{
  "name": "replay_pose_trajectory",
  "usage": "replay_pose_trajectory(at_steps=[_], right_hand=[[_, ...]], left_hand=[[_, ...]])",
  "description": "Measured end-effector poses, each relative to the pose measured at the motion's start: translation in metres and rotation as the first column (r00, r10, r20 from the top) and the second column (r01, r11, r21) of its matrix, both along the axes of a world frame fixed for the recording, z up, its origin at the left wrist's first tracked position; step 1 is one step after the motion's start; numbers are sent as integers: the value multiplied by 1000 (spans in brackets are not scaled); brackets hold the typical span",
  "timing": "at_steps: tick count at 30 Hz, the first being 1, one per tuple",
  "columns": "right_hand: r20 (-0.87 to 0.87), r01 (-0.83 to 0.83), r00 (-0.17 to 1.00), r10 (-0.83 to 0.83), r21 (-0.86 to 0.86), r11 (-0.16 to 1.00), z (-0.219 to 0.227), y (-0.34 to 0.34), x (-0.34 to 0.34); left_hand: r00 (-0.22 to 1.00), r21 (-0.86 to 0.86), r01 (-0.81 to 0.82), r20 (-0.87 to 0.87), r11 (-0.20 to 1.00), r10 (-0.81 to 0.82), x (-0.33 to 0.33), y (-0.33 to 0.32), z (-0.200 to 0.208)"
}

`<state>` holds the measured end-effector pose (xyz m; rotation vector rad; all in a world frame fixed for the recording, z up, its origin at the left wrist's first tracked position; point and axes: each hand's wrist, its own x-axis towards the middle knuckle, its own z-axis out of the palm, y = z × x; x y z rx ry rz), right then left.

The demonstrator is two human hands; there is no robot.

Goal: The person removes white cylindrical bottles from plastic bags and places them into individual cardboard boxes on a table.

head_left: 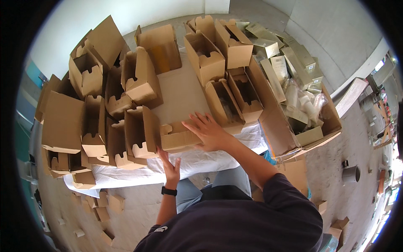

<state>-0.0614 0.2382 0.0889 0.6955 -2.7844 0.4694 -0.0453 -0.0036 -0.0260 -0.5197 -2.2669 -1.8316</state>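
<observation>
A long, low brown cardboard box lies at the table's near edge in front of me. My right hand rests on its right part with the fingers stretched and spread. Below the box's left end is my left hand, upright with fingers extended and a dark band on the wrist. Its fingertips are at the corner between this box and an open-topped box to the left; whether they touch cannot be made out. Another open-topped box stands just beyond my right hand.
Several open brown boxes crowd the table's left side. At the right a large carton holds pale gold boxes and clear plastic wrapping. White cloth covers the table. Small cardboard pieces lie on the floor.
</observation>
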Motion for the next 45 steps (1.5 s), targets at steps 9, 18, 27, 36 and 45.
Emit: replay_pose_trajectory(at_steps=[9,18,27,36,45], right_hand=[[33,9,999,-12,90,996,3,-1,-7],[-91,125,986,-141,-163,979,118,15,45],[-351,782,478,-805,-247,572,156,84,49],[-301,923,353,-886,-40,382,152,106,11],[-288,938,333,-898,5,346,146,103,-4]], left_hand=[[1000,-506,3,20,863,8,6,-12,-33],[995,-418,32,-72,908,-68,5,-11,-24],[989,-481,15,-122,876,-84,4,-12,-24],[993,-497,3,-102,868,-61,3,-13,-24],[996,-466,21,-70,885,-61,5,-13,-23]])
